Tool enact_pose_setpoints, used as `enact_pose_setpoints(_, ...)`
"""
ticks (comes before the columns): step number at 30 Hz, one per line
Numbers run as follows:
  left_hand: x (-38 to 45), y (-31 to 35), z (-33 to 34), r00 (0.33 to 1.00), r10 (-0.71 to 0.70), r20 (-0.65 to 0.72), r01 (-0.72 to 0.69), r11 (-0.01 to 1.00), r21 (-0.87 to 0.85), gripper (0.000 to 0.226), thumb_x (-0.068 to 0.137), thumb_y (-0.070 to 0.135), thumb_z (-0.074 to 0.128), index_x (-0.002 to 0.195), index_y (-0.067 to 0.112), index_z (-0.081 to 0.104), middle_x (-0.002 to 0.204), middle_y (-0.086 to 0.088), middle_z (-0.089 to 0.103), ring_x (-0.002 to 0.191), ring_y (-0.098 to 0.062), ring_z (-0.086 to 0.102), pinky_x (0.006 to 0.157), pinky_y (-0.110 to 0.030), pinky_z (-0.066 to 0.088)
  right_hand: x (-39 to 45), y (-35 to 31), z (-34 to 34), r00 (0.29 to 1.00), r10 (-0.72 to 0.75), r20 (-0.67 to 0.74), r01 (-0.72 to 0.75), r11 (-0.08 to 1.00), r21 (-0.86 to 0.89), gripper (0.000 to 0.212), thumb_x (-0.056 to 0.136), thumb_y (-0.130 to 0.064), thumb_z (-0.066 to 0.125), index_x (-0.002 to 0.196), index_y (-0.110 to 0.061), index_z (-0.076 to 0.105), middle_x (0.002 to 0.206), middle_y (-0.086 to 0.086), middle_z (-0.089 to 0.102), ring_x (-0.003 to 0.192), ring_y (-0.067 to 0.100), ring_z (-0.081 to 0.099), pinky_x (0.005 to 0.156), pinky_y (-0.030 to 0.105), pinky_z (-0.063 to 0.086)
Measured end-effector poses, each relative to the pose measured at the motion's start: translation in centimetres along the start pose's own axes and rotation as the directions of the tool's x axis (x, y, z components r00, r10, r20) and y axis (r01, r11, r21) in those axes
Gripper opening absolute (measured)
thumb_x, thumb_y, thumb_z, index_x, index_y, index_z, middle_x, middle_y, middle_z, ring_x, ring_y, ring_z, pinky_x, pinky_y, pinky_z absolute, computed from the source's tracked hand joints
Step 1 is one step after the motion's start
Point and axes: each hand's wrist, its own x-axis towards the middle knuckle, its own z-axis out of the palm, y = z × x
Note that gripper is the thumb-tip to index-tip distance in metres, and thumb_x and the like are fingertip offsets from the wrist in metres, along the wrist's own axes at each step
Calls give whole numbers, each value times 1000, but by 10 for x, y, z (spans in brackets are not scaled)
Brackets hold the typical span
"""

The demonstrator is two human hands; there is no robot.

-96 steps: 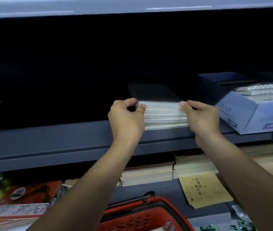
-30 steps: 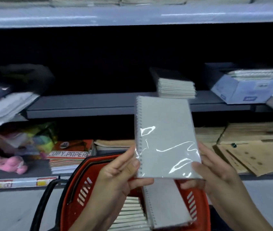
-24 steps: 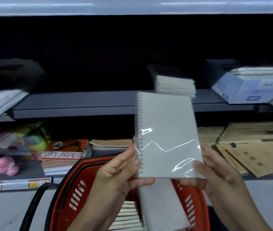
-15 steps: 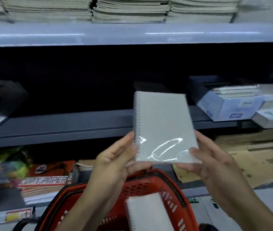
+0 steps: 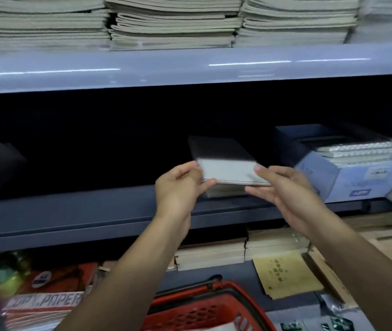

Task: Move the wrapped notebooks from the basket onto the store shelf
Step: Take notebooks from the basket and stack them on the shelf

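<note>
Plastic-wrapped, the notebook [image 5: 228, 172] is hovering over the stack [image 5: 223, 191] on the shelf [image 5: 75, 206], the left hand [image 5: 178, 187] and right hand [image 5: 283, 187] pinching its ends. Slick film is risking a slip, or a skewed landing nudging the stack.

In front of me I see a metal shelving unit with several levels. The upper shelf edge [image 5: 190, 70] is pale grey and glossy, and it reflects long strips of light. On top of it lie stacks of paper booklets [image 5: 173, 22], side by side. Under it the space is very dark toward the back. At the right stands a blue cardboard box [image 5: 348, 177], open on top. On the lowest level lie brown envelopes [image 5: 285, 275] and, at the left, packs of copy paper [image 5: 46, 304].
</note>
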Motion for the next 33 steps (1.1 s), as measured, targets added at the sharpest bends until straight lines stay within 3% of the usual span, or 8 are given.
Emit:
enact_pose_setpoints(7,5,-18,-10,966,256,33,-246,873,421,42,82,28,81,121,20,68,83,2,78,73,-8,75,65,-5,49,-7,23,-9,974,-197,-110,174,966,-191,47,81,-19,83,124,-14,66,108,5,66,67,16,76,82,34,61)
enact_pose_setpoints(12,36,-14,1,931,362,49,-332,783,526,44,82,32,81,121,14,71,112,10,56,84,3,57,75,-6,45,25,21,-1,963,-224,-151,182,951,-248,53,80,-28,84,129,-17,67,78,1,55,47,7,56,73,45,62)
enact_pose_setpoints(15,53,-17,5,947,318,50,-291,779,556,51,83,37,79,127,14,67,119,7,52,105,-10,58,94,-19,45,41,23,5,963,-200,-179,159,963,-218,53,82,-29,83,132,-19,65,71,1,56,39,4,52,74,47,60)
enact_pose_setpoints(17,54,-19,3,961,266,72,-264,814,518,52,83,34,79,129,13,65,121,6,51,93,-21,70,82,-22,58,43,27,7,958,-204,-204,158,963,-220,54,85,-30,81,135,-22,63,68,1,57,38,3,52,71,43,59)
enact_pose_setpoints(21,37,-18,-10,960,255,113,-277,826,491,58,86,31,77,139,19,56,131,6,53,58,-8,67,49,-3,45,27,35,5,940,-255,-226,208,955,-213,64,88,-33,76,146,-27,50,63,2,56,45,6,56,76,39,58)
enact_pose_setpoints(25,7,-12,-29,964,234,124,-265,840,474,56,86,36,75,139,31,54,137,12,54,57,-6,69,49,-4,45,-6,31,1,922,-315,-224,260,934,-244,66,90,-35,73,150,-29,45,72,3,59,56,9,60,71,34,59)
enact_pose_setpoints(29,-45,-17,-56,979,153,132,-199,843,500,49,87,34,75,133,28,60,110,15,69,60,-12,71,57,-11,52,-65,34,-4,956,-265,-124,212,920,-330,56,90,-30,75,142,-28,54,83,3,63,59,7,61,54,19,55)
enact_pose_setpoints(33,-92,-55,-87,991,23,133,-94,825,558,42,86,26,77,126,20,64,113,-2,72,53,-15,67,62,-31,58,-126,64,-8,990,-137,-9,119,886,-448,50,87,-28,78,134,-27,61,84,7,68,57,10,64,57,32,60)
